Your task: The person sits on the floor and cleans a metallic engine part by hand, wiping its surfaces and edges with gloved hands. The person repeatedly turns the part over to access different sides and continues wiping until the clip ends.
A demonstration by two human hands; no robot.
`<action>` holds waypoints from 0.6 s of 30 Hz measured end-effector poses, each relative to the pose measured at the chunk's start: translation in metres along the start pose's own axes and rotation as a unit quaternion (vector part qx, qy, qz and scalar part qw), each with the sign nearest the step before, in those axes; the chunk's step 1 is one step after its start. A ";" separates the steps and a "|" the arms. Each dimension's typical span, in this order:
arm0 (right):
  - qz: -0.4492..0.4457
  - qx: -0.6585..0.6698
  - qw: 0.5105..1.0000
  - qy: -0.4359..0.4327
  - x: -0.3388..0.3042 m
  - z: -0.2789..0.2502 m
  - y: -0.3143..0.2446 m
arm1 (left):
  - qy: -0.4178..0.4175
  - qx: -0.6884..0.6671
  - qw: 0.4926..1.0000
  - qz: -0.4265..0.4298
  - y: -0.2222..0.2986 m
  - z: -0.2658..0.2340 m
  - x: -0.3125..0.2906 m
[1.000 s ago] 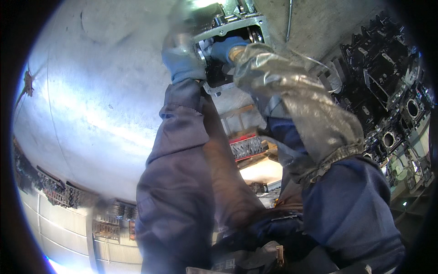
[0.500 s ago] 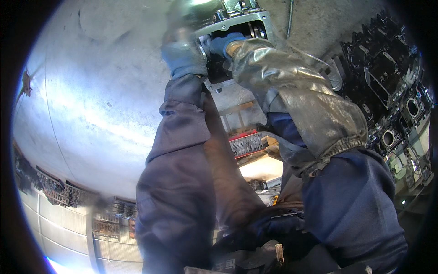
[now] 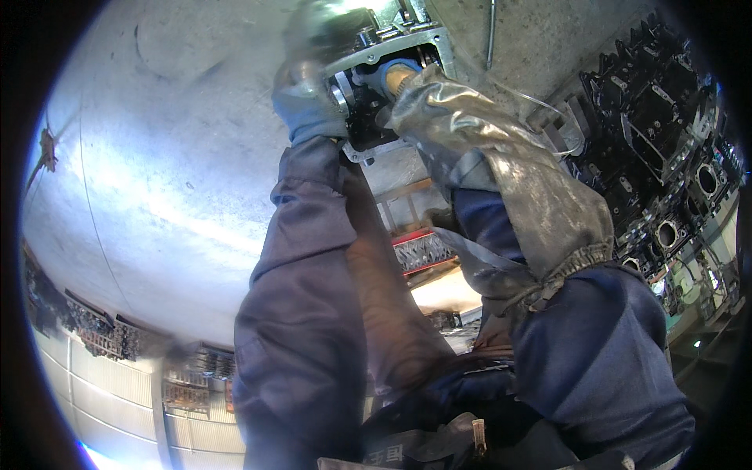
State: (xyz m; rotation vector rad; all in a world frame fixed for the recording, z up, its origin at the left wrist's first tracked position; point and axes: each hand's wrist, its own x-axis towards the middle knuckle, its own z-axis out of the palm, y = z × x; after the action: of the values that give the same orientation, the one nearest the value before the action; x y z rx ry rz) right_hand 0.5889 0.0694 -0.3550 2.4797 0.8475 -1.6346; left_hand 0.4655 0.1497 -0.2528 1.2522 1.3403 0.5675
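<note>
A metal engine housing (image 3: 443, 52) with an open rectangular face and bolt holes along its rim stands at the top of the view. My right hand (image 3: 394, 72), in a blue glove with a bare strip at the wrist, reaches inside the opening. Its fingers look curled among the dark inner parts, but what they grip is hidden. Against the left side of the housing is my left hand (image 3: 308, 108), also blue-gloved, with its fingers smeared by motion. A round shiny metal part (image 3: 338, 94) shows inside the opening, between my hands.
At the right stand several dark engine blocks (image 3: 650, 117) close together. A thin metal rod (image 3: 491, 35) lies on the grey concrete floor (image 3: 180, 141) beyond the housing. Below the housing is a red-edged rack (image 3: 423, 252) of metal parts. More stacked parts (image 3: 102, 333) line the far left wall.
The housing and both hands sit slightly further left in the picture, and more of the housing's interior shows between my hands. My right hand remains inside the opening.
</note>
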 end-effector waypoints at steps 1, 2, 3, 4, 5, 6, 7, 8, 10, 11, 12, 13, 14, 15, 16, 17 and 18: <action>0.010 0.004 1.000 -0.006 0.001 0.003 0.000 | -0.008 -0.019 1.000 -0.016 -0.001 0.000 0.000; 0.014 0.007 1.000 -0.009 0.002 0.005 0.000 | -0.006 -0.002 1.000 0.015 -0.002 -0.001 0.000; 0.017 0.011 1.000 -0.012 0.001 0.006 -0.001 | -0.011 0.020 0.999 0.039 -0.003 -0.002 0.000; 0.020 0.013 1.000 -0.014 0.000 0.006 -0.002 | -0.012 0.047 0.997 0.058 -0.004 -0.004 -0.001; 0.022 0.012 1.000 -0.014 -0.002 0.005 -0.003 | -0.019 0.045 0.997 0.065 -0.005 -0.004 0.000; 0.022 0.014 1.000 -0.016 -0.004 0.004 -0.004 | -0.020 0.048 0.996 0.069 -0.005 -0.004 -0.001; 0.023 0.015 1.000 -0.016 -0.006 0.003 -0.006 | -0.021 0.050 0.996 0.072 -0.005 -0.005 -0.001; 0.024 0.015 0.999 -0.017 -0.007 0.001 -0.007 | -0.021 0.053 0.996 0.073 -0.004 -0.004 -0.001; 0.024 0.014 0.999 -0.018 -0.010 -0.001 -0.009 | -0.020 0.058 0.995 0.074 -0.003 -0.003 -0.001; 0.024 0.014 0.999 -0.020 -0.010 -0.002 -0.010 | -0.016 0.047 0.997 0.065 -0.003 -0.003 -0.002; 0.024 0.013 0.999 -0.022 -0.011 -0.002 -0.010 | -0.012 0.036 0.998 0.055 -0.002 -0.002 -0.002; 0.021 0.015 0.999 -0.021 -0.011 -0.003 -0.011 | -0.011 0.027 0.999 0.042 -0.001 -0.001 -0.002; 0.020 0.016 0.999 -0.022 -0.012 -0.003 -0.012 | -0.008 0.028 0.998 0.051 -0.001 -0.001 -0.003; 0.022 0.014 0.999 -0.022 -0.012 -0.004 -0.012 | -0.008 0.029 0.998 0.055 -0.001 -0.001 -0.003; 0.021 0.013 0.999 -0.022 -0.013 -0.005 -0.013 | -0.007 0.029 0.998 0.059 -0.001 0.000 -0.003; 0.021 0.012 0.999 -0.022 -0.014 -0.006 -0.014 | -0.009 0.026 0.998 0.055 -0.001 -0.001 -0.003; 0.019 0.011 1.000 -0.023 -0.015 -0.008 -0.015 | -0.011 0.024 0.998 0.051 -0.001 -0.001 -0.003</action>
State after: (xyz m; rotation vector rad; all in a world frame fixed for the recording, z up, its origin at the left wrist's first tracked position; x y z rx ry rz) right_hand 0.5842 0.0785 -0.3348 2.4460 0.7779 -1.6912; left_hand 0.4638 0.1470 -0.2525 1.3675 1.2832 0.5939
